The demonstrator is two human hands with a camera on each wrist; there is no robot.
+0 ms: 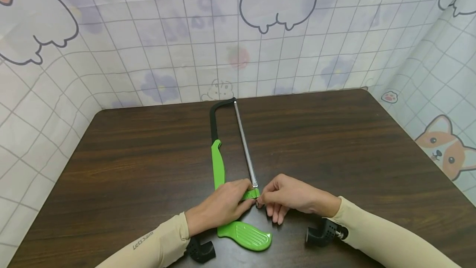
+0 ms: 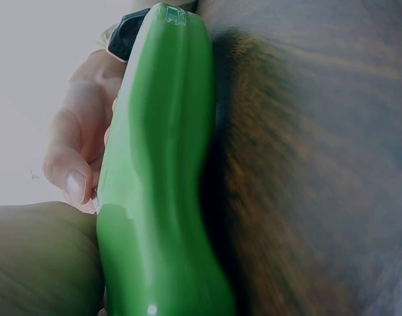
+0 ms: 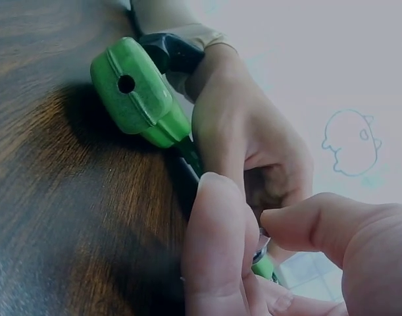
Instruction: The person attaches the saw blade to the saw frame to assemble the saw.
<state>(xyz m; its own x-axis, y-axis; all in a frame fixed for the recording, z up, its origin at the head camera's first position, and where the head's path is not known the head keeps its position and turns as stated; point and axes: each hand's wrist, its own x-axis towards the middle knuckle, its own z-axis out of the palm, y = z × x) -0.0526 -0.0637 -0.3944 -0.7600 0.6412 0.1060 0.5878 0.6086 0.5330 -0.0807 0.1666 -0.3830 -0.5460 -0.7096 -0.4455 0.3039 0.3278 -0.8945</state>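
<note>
A hacksaw lies on the table, its black frame (image 1: 213, 123) pointing away and its silver blade (image 1: 244, 144) on the right side. My left hand (image 1: 223, 204) grips the green lower end of the saw, thumb and fingers about the blade mount (image 1: 252, 194). Below that hand shows the ribbed green handle (image 1: 247, 236), which fills much of the left wrist view. With thumb and forefinger, my right hand (image 1: 290, 195) pinches the small metal wing nut (image 3: 261, 250) at the blade's near end. Fingertips mostly cover this nut.
The dark wood-grain table (image 1: 334, 144) reaches back to a cloth backdrop (image 1: 193, 44) printed with a grid and cartoon animals. Black wrist-worn mounts (image 1: 321, 233) hang below both forearms, close to the tabletop.
</note>
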